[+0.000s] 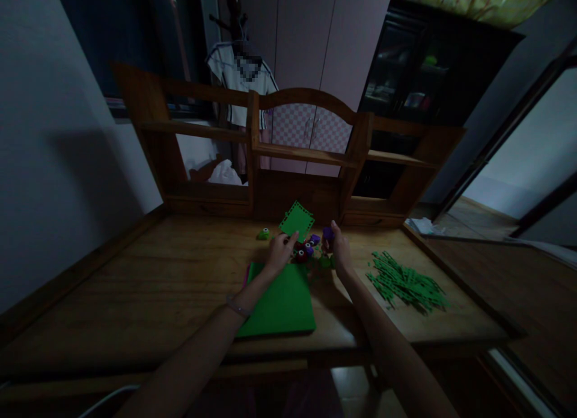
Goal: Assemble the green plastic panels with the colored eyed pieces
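Remote head view | my right hand (341, 253) pinched a purple piece (327, 233), right of the dark-red googly-eyed pieces (300, 256) | my left hand (278, 254) curled beside them; its hold I couldn't tell | green foam stack (286, 301) lay nearer me

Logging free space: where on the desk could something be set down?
Widest: bare desk left of the green sheets. Narrower: between them and the green strips, crossed by the right forearm. Crowded: between left hand and right hand, among purple pieces.

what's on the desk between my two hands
In the head view, a cluster of small eyed dark-red and purple pieces lies between the left hand and the right hand.
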The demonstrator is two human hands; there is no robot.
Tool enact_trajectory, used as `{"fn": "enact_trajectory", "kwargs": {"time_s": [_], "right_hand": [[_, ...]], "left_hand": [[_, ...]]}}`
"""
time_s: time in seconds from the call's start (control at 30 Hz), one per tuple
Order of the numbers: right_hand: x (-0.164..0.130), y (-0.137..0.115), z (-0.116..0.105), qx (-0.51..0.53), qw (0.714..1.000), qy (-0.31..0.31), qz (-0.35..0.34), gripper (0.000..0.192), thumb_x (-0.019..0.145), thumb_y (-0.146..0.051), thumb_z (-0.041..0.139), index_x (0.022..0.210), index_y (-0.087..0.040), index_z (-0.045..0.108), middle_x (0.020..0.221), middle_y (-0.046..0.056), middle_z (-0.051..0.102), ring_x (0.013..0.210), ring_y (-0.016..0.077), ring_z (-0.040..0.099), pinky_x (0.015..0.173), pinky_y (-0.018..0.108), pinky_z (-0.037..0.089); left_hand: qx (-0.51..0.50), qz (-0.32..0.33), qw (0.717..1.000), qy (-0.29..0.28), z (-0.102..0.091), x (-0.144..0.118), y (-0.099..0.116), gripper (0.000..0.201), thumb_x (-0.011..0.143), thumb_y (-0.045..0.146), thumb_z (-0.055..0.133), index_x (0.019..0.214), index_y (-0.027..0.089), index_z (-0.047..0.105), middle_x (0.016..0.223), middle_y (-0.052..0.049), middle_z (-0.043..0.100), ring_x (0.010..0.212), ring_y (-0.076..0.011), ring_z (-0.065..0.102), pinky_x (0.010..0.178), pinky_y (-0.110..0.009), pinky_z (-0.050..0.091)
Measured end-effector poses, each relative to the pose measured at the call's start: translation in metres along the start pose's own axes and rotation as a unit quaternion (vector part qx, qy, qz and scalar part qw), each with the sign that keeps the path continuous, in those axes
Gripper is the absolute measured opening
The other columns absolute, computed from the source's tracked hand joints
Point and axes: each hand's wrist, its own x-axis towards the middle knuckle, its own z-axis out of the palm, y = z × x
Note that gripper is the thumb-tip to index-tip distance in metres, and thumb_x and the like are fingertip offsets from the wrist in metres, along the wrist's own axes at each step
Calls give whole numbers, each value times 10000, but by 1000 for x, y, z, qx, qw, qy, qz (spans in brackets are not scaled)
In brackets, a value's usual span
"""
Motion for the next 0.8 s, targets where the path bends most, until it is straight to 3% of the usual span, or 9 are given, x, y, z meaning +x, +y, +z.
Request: {"fn": "enact_trajectory", "kwargs": {"time_s": [0.57, 0.8], "right_hand": [[2, -1, 0, -6, 999, 7, 36, 584, 776, -700, 397, 496, -195, 478, 414, -4, 474, 360, 121, 442, 392, 253, 331], [-1, -2, -1, -3, 1000, 9, 19, 574, 782, -688, 410, 535, -184, 528, 442, 4, 502, 386, 127, 460, 405, 246, 335]], "left_hand": [[6, -5, 1000, 4, 1, 0, -1, 494, 797, 571, 442, 506, 174, 482, 425, 14, 486, 416, -115, 482, 485, -235, 339], [11, 2, 1000, 1, 0, 0, -1, 505, 804, 575, 427, 506, 172, 484, 429, 13, 487, 425, -113, 486, 487, -232, 339]]}}
